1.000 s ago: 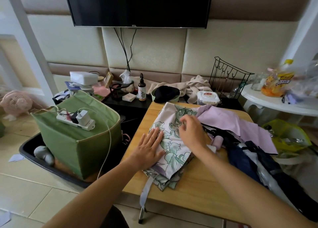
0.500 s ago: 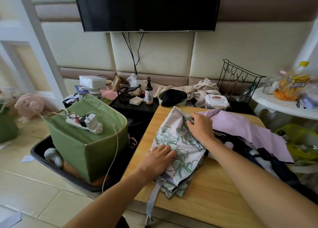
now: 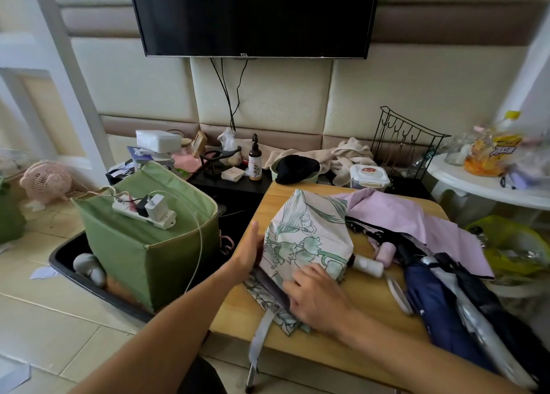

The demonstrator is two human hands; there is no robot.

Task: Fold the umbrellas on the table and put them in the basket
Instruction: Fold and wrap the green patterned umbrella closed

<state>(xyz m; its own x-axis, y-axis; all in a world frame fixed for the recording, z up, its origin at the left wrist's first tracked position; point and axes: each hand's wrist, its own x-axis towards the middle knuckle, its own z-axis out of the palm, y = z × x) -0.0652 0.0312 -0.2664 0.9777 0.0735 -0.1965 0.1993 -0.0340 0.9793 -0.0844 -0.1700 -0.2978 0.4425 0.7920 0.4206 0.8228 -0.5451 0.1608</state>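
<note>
A white umbrella with green flower print (image 3: 303,233) lies partly folded on the wooden table (image 3: 366,328), its white handle (image 3: 367,264) pointing right. My left hand (image 3: 248,256) presses against its left edge, fingers straight. My right hand (image 3: 318,297) lies on its near fabric, fingers bent onto the cloth. A pink umbrella (image 3: 416,221) is spread loose behind it, and a dark blue umbrella (image 3: 437,304) lies at the right with more dark fabric. The green fabric basket (image 3: 154,253) stands on the floor left of the table.
A white power strip with chargers (image 3: 145,210) rests across the basket's top, its cable hanging down. The basket sits in a black tray (image 3: 64,255). A black shelf with bottles and cloths runs behind the table. A white round table (image 3: 488,188) stands at the right.
My right hand came from the umbrella's far side down to its near fabric. My left hand slid from on top of the cloth to its left edge. The canopy is folded narrower.
</note>
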